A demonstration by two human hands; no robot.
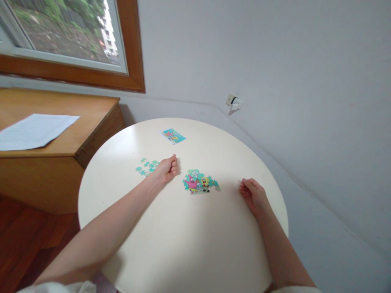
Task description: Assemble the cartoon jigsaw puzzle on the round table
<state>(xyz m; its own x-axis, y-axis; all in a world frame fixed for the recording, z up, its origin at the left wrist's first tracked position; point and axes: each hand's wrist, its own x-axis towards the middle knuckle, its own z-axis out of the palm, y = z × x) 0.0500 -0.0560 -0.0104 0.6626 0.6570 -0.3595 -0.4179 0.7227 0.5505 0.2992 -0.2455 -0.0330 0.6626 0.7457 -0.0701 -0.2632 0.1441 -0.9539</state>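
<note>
A partly joined jigsaw puzzle (195,183) with cartoon figures on a teal ground lies flat near the middle of the table. Up and to its left, my left hand (170,168) is closed, thumb on top; whatever it may hold is hidden. Beneath that wrist and to its left are several loose teal puzzle pieces (147,166), some covered by the forearm. My right hand (253,196) is on the right side, apart from the puzzle, with thumb and fingers pinched together. A small pale edge shows at its fingertips, too faint to name.
A small picture card (174,136) with similar cartoon figures rests toward the table's far side. The round white table (183,244) stands close to a wall with a socket and plug (234,103). On the left, a wooden cabinet (91,106) carries a white sheet of paper (36,129).
</note>
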